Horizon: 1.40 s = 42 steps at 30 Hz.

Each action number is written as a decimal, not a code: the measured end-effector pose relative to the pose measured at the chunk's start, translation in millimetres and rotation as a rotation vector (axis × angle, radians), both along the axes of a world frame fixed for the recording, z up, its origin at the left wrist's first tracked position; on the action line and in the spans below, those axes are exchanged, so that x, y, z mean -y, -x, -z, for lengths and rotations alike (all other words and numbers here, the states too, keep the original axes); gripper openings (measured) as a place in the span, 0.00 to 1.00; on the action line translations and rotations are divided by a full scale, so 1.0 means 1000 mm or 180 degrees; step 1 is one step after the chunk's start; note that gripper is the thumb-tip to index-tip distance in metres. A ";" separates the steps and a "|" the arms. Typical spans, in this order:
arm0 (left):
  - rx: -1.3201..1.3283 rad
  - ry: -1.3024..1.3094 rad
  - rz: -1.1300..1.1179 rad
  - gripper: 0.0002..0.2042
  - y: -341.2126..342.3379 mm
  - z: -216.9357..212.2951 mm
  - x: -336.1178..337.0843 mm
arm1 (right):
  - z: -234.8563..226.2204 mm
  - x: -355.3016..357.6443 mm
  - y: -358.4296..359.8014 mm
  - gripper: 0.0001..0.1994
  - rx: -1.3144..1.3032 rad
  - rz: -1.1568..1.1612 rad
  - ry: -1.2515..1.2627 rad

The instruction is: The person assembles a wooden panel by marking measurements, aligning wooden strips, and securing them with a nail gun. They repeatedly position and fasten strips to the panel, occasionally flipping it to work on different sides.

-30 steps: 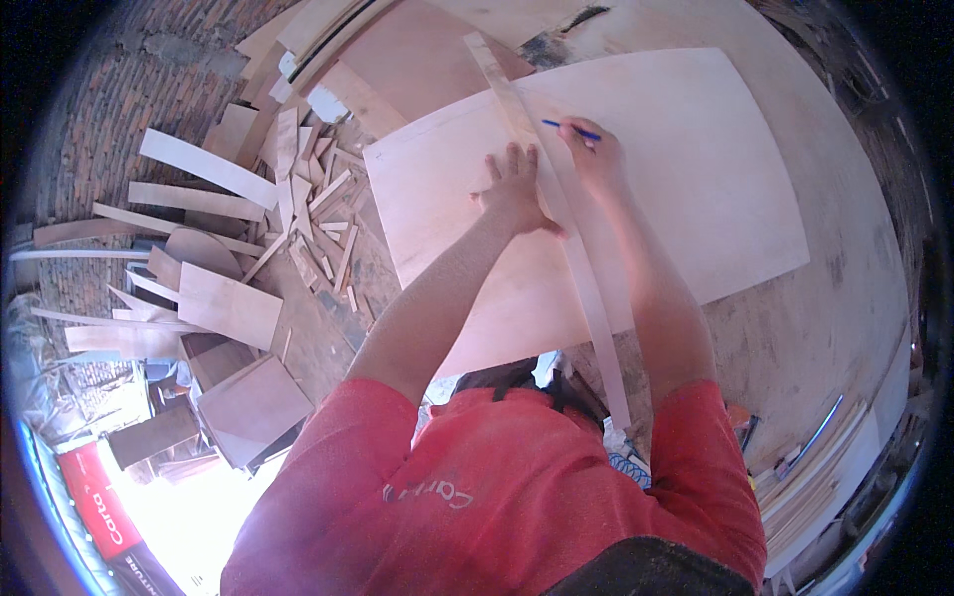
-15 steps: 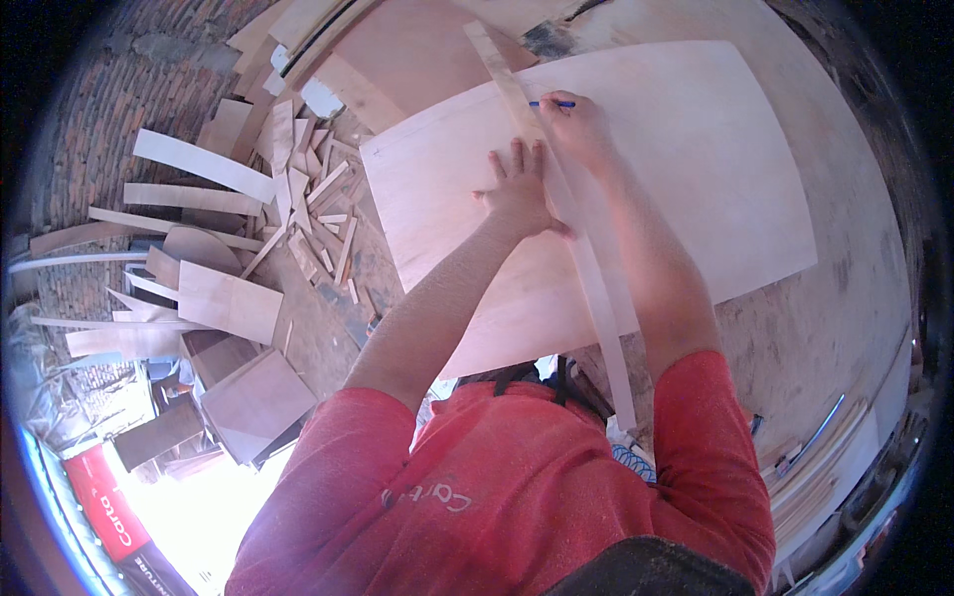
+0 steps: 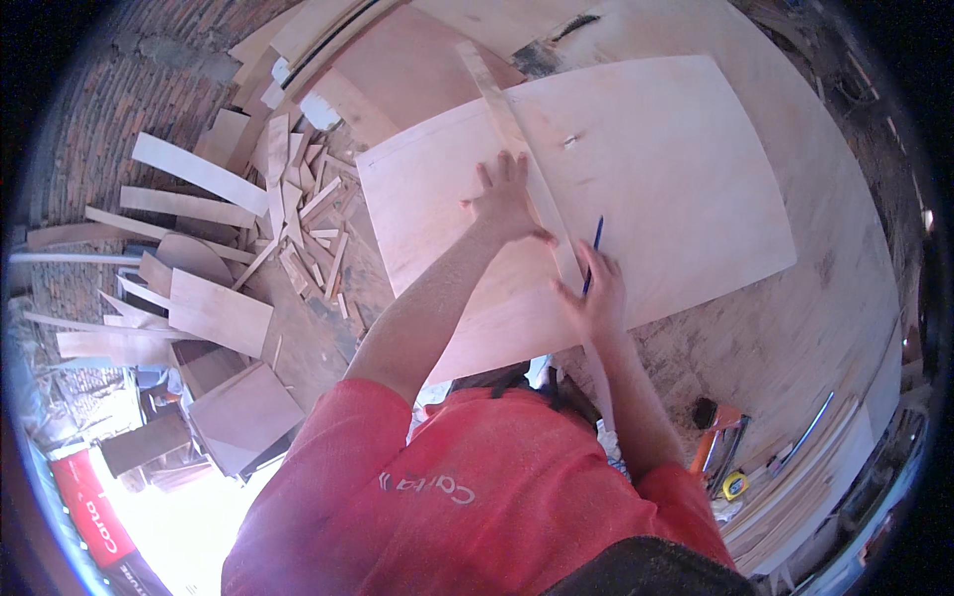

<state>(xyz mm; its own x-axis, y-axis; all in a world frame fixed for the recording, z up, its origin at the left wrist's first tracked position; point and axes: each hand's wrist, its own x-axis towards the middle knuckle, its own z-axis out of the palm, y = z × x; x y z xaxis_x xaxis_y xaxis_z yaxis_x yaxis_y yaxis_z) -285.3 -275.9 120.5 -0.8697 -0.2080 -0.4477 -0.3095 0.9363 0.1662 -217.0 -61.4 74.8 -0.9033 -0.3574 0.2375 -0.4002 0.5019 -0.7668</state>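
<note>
A pale plywood sheet (image 3: pixel 686 179) lies across the work surface in front of me. Over it runs a long, narrow wooden strip (image 3: pixel 509 121), slanting from the far side toward my body. My left hand (image 3: pixel 504 204) is spread out with its fingers apart, lying on the sheet and against the strip's left edge. Lower down, on the strip's right side, my right hand (image 3: pixel 602 298) holds a slim blue pen (image 3: pixel 598 234) that points away from me. Its thumb reaches to the strip, and the hand and forearm cover part of the strip's near end.
Wood offcuts (image 3: pixel 323 204) are heaped on the left, beside leaning boards (image 3: pixel 221 313) and a brick wall (image 3: pixel 89 129). At the lower right are an orange-handled tool (image 3: pixel 706 449), a yellow tape measure (image 3: pixel 734 485) and stacked strips (image 3: pixel 805 497).
My right hand has come back along the strip toward my body, still with the pen. My left hand stays spread beside the strip.
</note>
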 end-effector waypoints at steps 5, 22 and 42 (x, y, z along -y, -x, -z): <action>0.0040 0.0048 -0.0021 0.77 -0.001 -0.002 0.000 | -0.012 -0.010 -0.038 0.33 0.0271 0.0144 -0.0551; 0.0106 0.0099 0.0118 0.77 0.004 0.004 0.000 | 0.009 0.106 0.204 0.16 0.0514 0.0169 0.0790; -0.0125 0.0197 0.0039 0.76 0.000 0.022 0.003 | -0.054 -0.088 -0.035 0.09 0.1422 -0.0186 -0.0599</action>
